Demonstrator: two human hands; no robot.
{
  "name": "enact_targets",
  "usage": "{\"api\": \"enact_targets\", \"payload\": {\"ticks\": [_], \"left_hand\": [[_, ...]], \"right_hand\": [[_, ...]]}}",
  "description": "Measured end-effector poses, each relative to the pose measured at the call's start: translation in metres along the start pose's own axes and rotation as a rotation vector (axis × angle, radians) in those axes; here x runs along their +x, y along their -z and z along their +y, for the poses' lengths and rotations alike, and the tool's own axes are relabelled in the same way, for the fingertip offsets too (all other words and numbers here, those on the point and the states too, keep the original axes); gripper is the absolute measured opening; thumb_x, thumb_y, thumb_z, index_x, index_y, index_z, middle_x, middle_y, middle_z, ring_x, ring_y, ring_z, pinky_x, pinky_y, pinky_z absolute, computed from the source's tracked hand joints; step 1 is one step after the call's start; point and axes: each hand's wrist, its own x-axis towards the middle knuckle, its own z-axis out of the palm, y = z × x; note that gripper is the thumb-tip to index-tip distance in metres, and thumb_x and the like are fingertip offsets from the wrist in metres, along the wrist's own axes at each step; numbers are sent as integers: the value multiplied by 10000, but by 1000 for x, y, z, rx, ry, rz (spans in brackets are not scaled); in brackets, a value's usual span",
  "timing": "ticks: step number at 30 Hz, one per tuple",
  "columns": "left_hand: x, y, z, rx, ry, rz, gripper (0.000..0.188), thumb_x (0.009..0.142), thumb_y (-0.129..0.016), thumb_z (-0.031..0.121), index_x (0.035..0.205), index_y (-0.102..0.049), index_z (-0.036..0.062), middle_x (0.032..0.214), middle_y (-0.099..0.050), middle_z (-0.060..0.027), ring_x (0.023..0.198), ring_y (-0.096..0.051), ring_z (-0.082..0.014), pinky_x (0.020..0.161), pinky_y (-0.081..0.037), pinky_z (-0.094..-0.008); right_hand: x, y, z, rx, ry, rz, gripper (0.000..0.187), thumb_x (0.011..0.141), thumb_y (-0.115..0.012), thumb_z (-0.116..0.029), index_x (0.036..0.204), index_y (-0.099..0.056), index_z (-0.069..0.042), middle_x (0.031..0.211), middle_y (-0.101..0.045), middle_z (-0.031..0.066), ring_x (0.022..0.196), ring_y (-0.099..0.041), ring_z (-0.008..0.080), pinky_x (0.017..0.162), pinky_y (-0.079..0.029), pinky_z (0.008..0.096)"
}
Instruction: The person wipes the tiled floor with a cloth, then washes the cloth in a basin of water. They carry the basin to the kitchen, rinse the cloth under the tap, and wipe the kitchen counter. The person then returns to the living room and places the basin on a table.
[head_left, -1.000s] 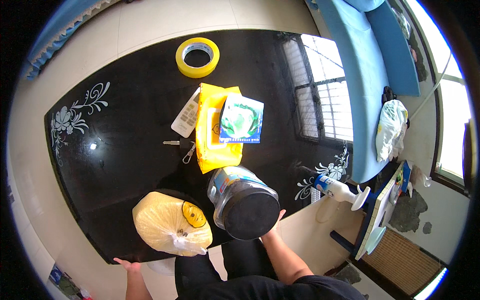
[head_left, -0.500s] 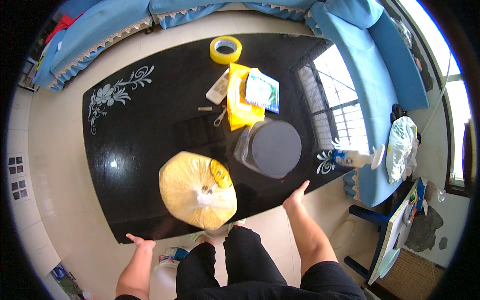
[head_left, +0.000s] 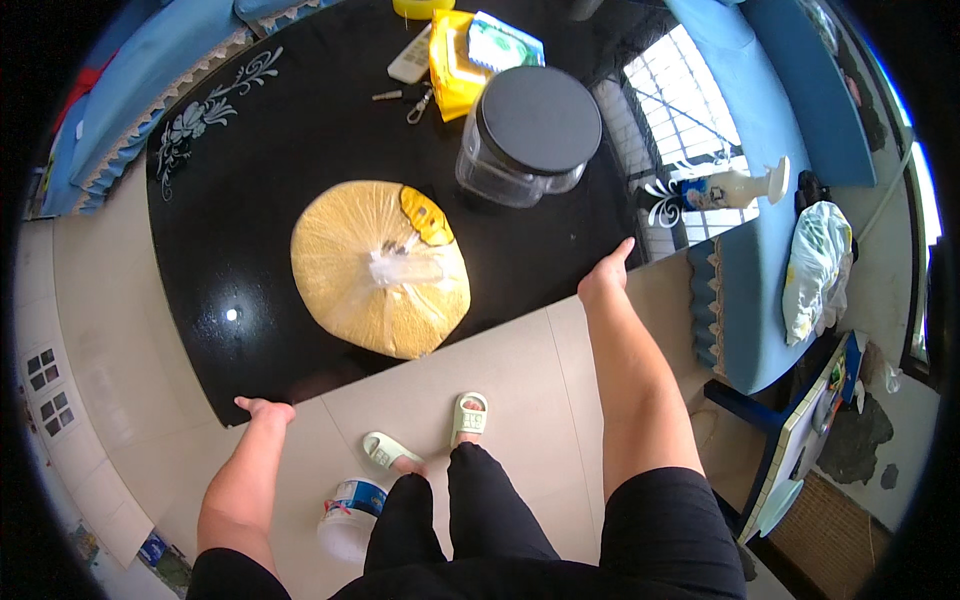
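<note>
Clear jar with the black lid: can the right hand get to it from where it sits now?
Probably yes. The right hand rests on the near edge of the black table, and only bare tabletop lies between it and the jar. The yellow bag sits off to the left.

A glossy black desk with white flower patterns at its corners. The left hand rests on its near left corner, the right hand on its near right edge. Between them, near the front edge, lies a tied clear bag of yellow grain.
</note>
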Motion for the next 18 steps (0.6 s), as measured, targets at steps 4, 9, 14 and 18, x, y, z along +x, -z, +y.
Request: {"api": "enact_targets", "payload": {"ticks": [4, 9, 14, 18], "left_hand": [[-17, -4, -10, -2, -62, 58, 799, 715, -448, 707, 1333, -316, 219, 1355, -374, -16, 1195, -400, -236, 990, -322, -453], [-49, -8, -13, 8, -77, 318, 755, 751, -440, 666, 1348, -288, 229, 1391, -317, -16, 1219, -376, -224, 996, -314, -444], [-62, -7, -18, -17, -110, 319, 752, 773, -449, 626, 1343, -318, 153, 1414, -275, -32, 1234, -357, -207, 1031, -267, -358], [-46, -14, -17, -42, -86, 270, 788, 759, -454, 645, 1333, -340, 117, 1399, -304, -43, 1221, -371, -202, 1042, -241, -334]], "right_hand": [[12, -8, 0, 71, 14, -133, 939, 719, -542, -647, 1168, -392, 164, 1218, -480, 184, 1042, -521, 277, 934, -403, 314], [-27, -14, -16, -36, -65, 94, 928, 714, -556, -640, 1178, -389, 146, 1261, -431, 176, 1044, -503, 261, 928, -404, 301], [-11, -12, -8, -84, -37, 50, 922, 714, -547, -647, 1168, -412, 144, 1238, -455, 175, 1056, -500, 262, 922, -411, 305], [-8, -23, -11, -135, -15, 42, 949, 720, -517, -665, 1190, -392, 149, 1255, -444, 183, 1089, -480, 280, 967, -364, 323]]}}
